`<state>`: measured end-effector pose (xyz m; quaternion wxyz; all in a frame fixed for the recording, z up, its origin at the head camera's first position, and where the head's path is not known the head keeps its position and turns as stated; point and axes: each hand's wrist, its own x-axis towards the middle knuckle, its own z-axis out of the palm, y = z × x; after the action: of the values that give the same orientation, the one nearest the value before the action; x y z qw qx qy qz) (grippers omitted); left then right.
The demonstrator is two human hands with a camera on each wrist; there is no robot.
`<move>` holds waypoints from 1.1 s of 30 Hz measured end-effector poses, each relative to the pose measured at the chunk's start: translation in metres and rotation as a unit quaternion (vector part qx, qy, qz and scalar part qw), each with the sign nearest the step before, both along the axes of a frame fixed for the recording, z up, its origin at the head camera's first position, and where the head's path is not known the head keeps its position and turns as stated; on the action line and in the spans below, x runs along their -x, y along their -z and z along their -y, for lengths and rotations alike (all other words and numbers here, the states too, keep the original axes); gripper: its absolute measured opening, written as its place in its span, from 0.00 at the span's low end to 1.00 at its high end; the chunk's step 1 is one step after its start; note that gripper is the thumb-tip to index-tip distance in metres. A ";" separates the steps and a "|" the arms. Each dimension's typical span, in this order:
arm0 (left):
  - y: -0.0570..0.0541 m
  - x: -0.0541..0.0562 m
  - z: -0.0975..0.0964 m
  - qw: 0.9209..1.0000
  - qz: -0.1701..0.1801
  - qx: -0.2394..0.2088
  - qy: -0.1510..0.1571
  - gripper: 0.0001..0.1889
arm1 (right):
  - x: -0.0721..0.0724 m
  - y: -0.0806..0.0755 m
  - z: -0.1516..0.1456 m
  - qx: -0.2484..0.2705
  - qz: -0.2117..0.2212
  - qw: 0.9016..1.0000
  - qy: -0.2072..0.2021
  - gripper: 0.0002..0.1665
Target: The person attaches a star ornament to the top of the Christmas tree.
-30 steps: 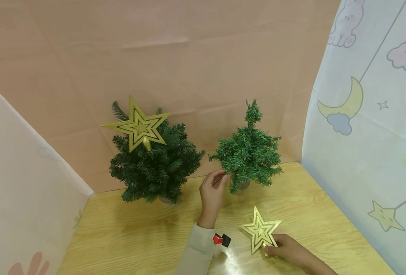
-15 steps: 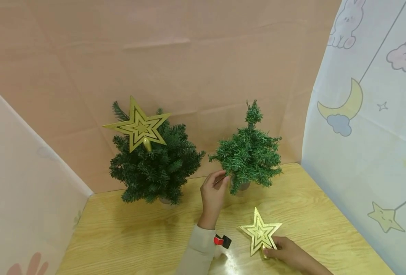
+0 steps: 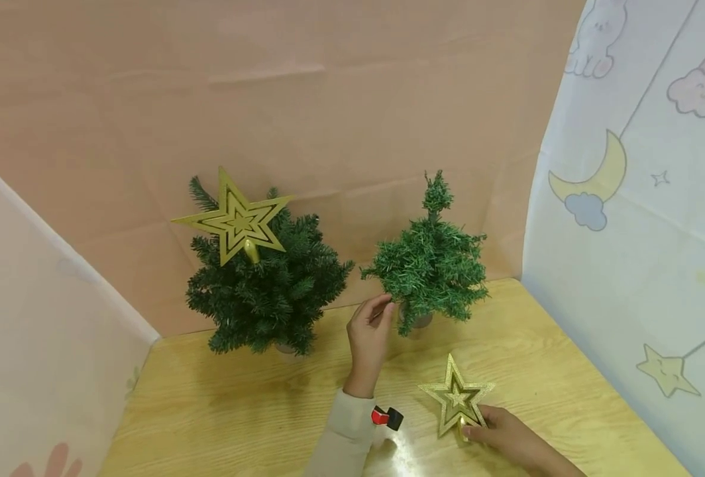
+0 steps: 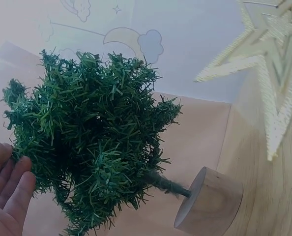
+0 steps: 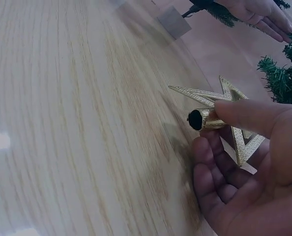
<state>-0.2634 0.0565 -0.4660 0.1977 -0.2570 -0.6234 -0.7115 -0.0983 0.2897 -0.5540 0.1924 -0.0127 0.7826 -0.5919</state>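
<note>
In the head view, a small green artificial Christmas tree [image 3: 433,265] stands at the right on a round wooden base [image 4: 210,204]. My left hand [image 3: 369,338] is at its lower left branches, the fingertips touching the outer needles. The left wrist view has the thumb apart from the other fingers [image 4: 22,189]. Near the table's front, my right hand [image 3: 507,434] holds a gold star tree topper [image 3: 456,397], face up toward the head camera. Thumb and fingers pinch its short socket [image 5: 207,119], whose dark open end shows in the right wrist view.
A darker, fuller Christmas tree [image 3: 269,291] at the left bears another gold star [image 3: 239,220], tilted leftward. Both trees stand on a wooden table [image 3: 209,411] before a peach cloth backdrop [image 3: 328,132]. Pale printed cloths [image 3: 645,218] bound the sides.
The star in my right hand has shifted and turned slightly, moving a little to the right and up. My left hand stays at the tree's lower branches. The head view has shifted slightly.
</note>
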 end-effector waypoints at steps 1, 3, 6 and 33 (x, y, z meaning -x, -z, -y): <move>0.000 0.000 0.000 1.000 0.000 0.000 -0.002 0.10 | 0.000 -0.001 -0.001 -0.002 -0.001 1.000 0.002 0.17; 0.000 0.000 0.000 1.000 0.003 0.000 -0.004 0.11 | 0.000 -0.004 -0.003 -0.018 -0.004 1.000 0.011 0.17; -0.001 -0.001 -0.001 1.000 0.010 -0.002 -0.001 0.11 | -0.001 -0.009 -0.004 -0.033 -0.002 0.999 0.032 0.17; -0.002 -0.002 0.002 1.000 0.015 -0.002 -0.001 0.11 | 0.010 -0.089 0.008 -0.065 -0.112 0.986 0.106 0.25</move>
<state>-0.2618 0.0542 -0.4638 0.1890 -0.2452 -0.6254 -0.7163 -0.1088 0.2817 -0.4646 0.0408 0.0166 0.8328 -0.5518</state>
